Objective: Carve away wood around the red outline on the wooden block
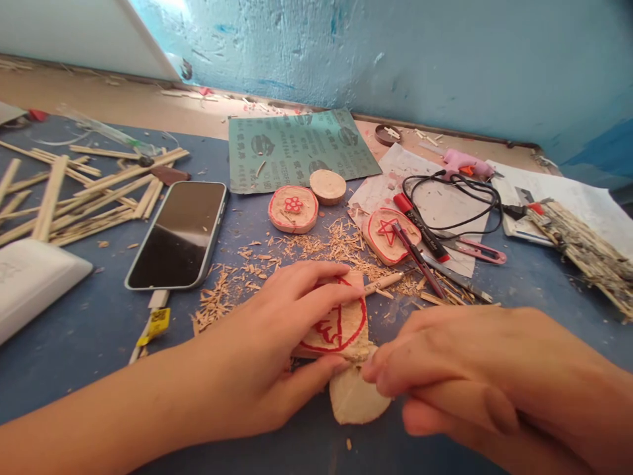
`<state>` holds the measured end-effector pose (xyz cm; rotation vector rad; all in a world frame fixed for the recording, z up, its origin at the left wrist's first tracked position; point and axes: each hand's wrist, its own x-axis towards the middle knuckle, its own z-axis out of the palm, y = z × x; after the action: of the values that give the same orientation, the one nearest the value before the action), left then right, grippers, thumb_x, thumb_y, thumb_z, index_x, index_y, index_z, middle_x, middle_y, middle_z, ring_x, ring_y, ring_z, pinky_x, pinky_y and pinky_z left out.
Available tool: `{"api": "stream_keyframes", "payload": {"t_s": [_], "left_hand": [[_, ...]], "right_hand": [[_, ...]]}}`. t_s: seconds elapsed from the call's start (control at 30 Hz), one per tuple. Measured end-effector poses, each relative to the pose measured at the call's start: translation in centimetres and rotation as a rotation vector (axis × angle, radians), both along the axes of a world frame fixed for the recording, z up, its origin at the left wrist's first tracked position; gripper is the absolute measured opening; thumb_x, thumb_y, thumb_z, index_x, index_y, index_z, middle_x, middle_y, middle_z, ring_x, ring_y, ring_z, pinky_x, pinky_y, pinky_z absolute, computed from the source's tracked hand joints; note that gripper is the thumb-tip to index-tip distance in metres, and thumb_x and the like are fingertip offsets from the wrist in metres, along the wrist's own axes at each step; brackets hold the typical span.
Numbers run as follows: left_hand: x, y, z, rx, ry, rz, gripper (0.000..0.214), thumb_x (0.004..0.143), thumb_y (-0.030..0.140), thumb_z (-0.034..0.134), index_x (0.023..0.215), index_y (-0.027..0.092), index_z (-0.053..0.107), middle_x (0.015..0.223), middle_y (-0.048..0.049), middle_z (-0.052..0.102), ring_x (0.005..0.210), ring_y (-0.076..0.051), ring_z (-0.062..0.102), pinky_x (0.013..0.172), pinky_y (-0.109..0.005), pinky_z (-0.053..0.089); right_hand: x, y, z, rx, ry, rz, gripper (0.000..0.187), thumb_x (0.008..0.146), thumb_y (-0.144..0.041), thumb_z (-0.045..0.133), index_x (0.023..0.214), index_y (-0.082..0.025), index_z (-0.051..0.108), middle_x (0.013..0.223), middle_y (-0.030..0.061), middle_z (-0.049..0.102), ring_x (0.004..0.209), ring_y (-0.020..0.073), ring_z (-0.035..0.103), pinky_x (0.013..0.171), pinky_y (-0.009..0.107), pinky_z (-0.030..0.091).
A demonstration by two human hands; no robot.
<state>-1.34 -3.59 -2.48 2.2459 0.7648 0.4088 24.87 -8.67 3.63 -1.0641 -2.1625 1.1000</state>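
My left hand [291,330] is closed on a square wooden block [353,323] that carries a red circle and a red figure; its fingers hide part of the drawing. My right hand [445,369] is closed, its fingertips at the block's near right corner, and whatever it grips is hidden. Beneath that corner lies a pale rounded wood piece [359,396]. A thin pale wooden stick [384,284] touches the block's far right side. Beyond the block are round wood slices with a red flower [293,210] and a red star [388,234].
A plain wood slice [328,186] touches green sandpaper [297,148]. Shavings [316,244] litter the blue table. At left are a phone [178,237] and wooden sticks [84,191]. At right lie a red marker [420,227], a black cable [455,198] and a pink glue gun [467,161].
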Motion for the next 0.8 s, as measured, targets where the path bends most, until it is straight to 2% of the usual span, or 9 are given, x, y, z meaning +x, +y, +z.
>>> {"api": "stream_keyframes", "payload": {"t_s": [0.07,0.13,0.23,0.33,0.53,0.7,0.8], "left_hand": [[-0.1,0.1,-0.1,-0.004,0.004,0.005,0.057,0.097,0.03,0.067,0.152,0.03,0.05,0.162,-0.008,0.045,0.149,-0.027,0.047,0.124,-0.044,0.043],[-0.1,0.2,-0.1,-0.012,0.014,-0.014,0.057,0.098,0.032,0.067,0.152,0.029,0.051,0.163,-0.0092,0.045,0.149,-0.028,0.047,0.123,-0.044,0.045],[-0.2,0.3,0.0,-0.014,0.023,-0.031,0.057,0.097,0.032,0.068,0.152,0.028,0.051,0.163,-0.0111,0.045,0.148,-0.03,0.048,0.121,-0.046,0.048],[-0.2,0.3,0.0,-0.028,-0.005,0.0,0.055,0.097,0.03,0.069,0.15,0.028,0.054,0.162,-0.0106,0.046,0.147,-0.031,0.049,0.121,-0.047,0.047],[-0.1,0.1,-0.1,-0.027,-0.023,0.005,0.055,0.097,0.031,0.069,0.15,0.028,0.055,0.162,-0.0111,0.047,0.147,-0.031,0.049,0.122,-0.047,0.046],[-0.1,0.2,-0.1,-0.028,-0.036,0.011,0.054,0.097,0.03,0.069,0.149,0.028,0.055,0.162,-0.0112,0.047,0.147,-0.031,0.049,0.122,-0.048,0.046],[-0.1,0.1,-0.1,-0.032,-0.023,0.009,0.054,0.098,0.032,0.069,0.15,0.028,0.054,0.162,-0.0113,0.046,0.148,-0.031,0.049,0.122,-0.047,0.046]], "right_hand": [[0.4,0.1,-0.2,-0.036,-0.025,0.03,0.015,0.099,-0.022,0.073,0.114,-0.026,0.077,0.112,-0.003,0.084,0.098,0.014,0.08,0.088,0.017,0.062],[1.0,-0.1,-0.5,-0.024,-0.028,-0.006,0.017,0.099,-0.024,0.075,0.116,-0.028,0.075,0.114,-0.0035,0.083,0.102,0.0156,0.08,0.091,0.02,0.062],[1.8,-0.9,-1.1,0.104,0.032,-0.178,0.007,0.102,-0.031,0.071,0.109,-0.033,0.074,0.104,-0.005,0.084,0.096,0.0184,0.081,0.1,0.03,0.063],[1.9,-1.6,-1.5,0.171,0.006,-0.274,0.01,0.105,-0.038,0.066,0.108,-0.037,0.076,0.098,-0.0046,0.084,0.091,0.0216,0.082,0.102,0.039,0.064],[1.9,-1.3,-1.3,0.095,0.037,-0.169,0.023,0.098,-0.025,0.076,0.117,-0.037,0.078,0.107,0.0003,0.085,0.097,0.0266,0.083,0.095,0.039,0.068],[2.2,-1.3,-1.3,0.074,0.032,-0.188,0.03,0.098,-0.024,0.076,0.123,-0.04,0.078,0.112,-0.0016,0.085,0.101,0.0265,0.082,0.091,0.037,0.069],[2.0,-1.4,-1.4,0.034,0.108,-0.167,0.031,0.098,-0.019,0.074,0.124,-0.036,0.076,0.114,0.0006,0.084,0.102,0.0271,0.082,0.094,0.039,0.068]]}}
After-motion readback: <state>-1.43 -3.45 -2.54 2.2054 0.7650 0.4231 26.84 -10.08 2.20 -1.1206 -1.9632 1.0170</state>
